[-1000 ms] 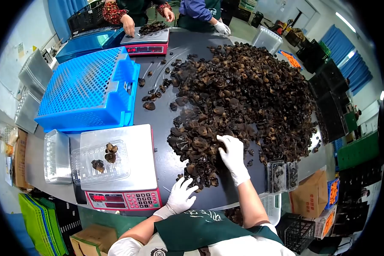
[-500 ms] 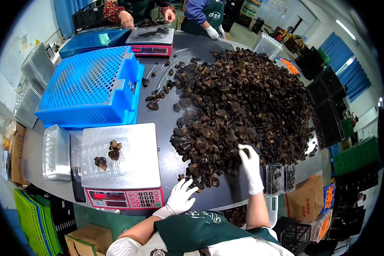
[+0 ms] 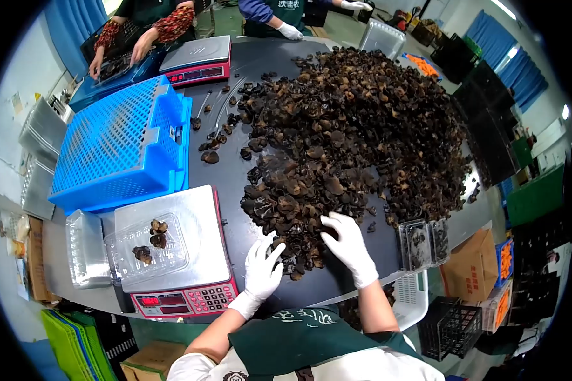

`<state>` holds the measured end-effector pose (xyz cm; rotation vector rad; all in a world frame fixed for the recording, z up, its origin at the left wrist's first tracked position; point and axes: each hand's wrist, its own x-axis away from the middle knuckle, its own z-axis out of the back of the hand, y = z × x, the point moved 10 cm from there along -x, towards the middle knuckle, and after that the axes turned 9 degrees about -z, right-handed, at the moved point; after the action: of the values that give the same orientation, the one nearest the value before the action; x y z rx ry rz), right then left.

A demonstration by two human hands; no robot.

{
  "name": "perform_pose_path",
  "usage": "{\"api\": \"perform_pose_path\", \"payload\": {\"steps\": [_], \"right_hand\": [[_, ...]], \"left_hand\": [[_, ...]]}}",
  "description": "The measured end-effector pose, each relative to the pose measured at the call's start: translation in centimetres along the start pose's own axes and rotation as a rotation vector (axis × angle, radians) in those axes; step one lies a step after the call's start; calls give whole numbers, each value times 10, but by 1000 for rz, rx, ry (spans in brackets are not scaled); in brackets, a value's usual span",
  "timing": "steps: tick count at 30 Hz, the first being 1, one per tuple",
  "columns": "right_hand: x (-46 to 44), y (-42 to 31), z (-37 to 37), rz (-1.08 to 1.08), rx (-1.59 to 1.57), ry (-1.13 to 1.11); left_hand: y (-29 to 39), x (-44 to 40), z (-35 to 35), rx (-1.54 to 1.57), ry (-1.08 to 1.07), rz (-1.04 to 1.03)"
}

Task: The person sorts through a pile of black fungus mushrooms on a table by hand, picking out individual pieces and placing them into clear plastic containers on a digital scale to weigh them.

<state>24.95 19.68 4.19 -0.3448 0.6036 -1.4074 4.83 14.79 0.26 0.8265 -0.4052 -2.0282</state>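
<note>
A large pile of dark brown fungus pieces (image 3: 362, 120) covers the middle and right of the grey table. My left hand (image 3: 263, 268), in a white glove, touches the pile's near left edge with fingers apart. My right hand (image 3: 348, 246), also gloved, is at the near edge of the pile, right of the left one, its fingers spread and curved. Nothing shows in either hand. Left of them, a clear plastic tray (image 3: 173, 259) with a few fungus pieces (image 3: 142, 254) rests on a red and silver scale (image 3: 206, 270).
A blue crate (image 3: 111, 143) and stacked clear trays (image 3: 88, 247) stand at the left. Lidded clear boxes (image 3: 417, 246) sit by the right front edge. Across the table, a co-worker's hands (image 3: 143, 47) hold a tray near a second scale (image 3: 200, 60); another co-worker (image 3: 279, 19) wears white gloves.
My left hand has moved up to the pile, and my right hand has shifted left towards it. The co-worker's tray has moved from the far scale to its left.
</note>
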Motion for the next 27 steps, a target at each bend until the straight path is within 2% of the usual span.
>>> {"api": "perform_pose_path", "payload": {"steps": [2, 3, 6, 10, 12, 14, 17, 18, 20, 22, 24, 27], "right_hand": [[-9, -15, -40, -68, 240, -2], [-5, -21, -65, -98, 358, -102], [28, -54, -78, 52, 324, -152], [69, -37, -54, 189, 220, -148], [78, 5, -43, 21, 213, -243], [86, 37, -11, -83, 195, 21], [88, 57, 6, -221, 204, 159], [81, 51, 4, -221, 82, 130], [75, 20, -13, -250, 167, 38], [87, -7, -49, -106, 234, -82], [102, -26, -65, -22, 100, -194], [119, -36, -71, 182, 28, -177]], "left_hand": [[-9, 7, -20, -137, -157, 50], [-14, 11, -22, -170, -185, 108], [-30, 27, -21, -181, -204, 247], [-27, 42, -25, -101, -306, 329], [-21, 43, -22, -57, -261, 325], [-13, 34, -19, -18, -230, 274], [-8, 19, -29, 16, -266, 214], [-7, 16, -34, 57, -267, 207], [0, 11, -42, -70, -320, 154], [-3, 19, -45, -46, -281, 110], [-4, 23, -36, -13, -213, 78], [-2, 34, -25, -16, -254, 91]]}}
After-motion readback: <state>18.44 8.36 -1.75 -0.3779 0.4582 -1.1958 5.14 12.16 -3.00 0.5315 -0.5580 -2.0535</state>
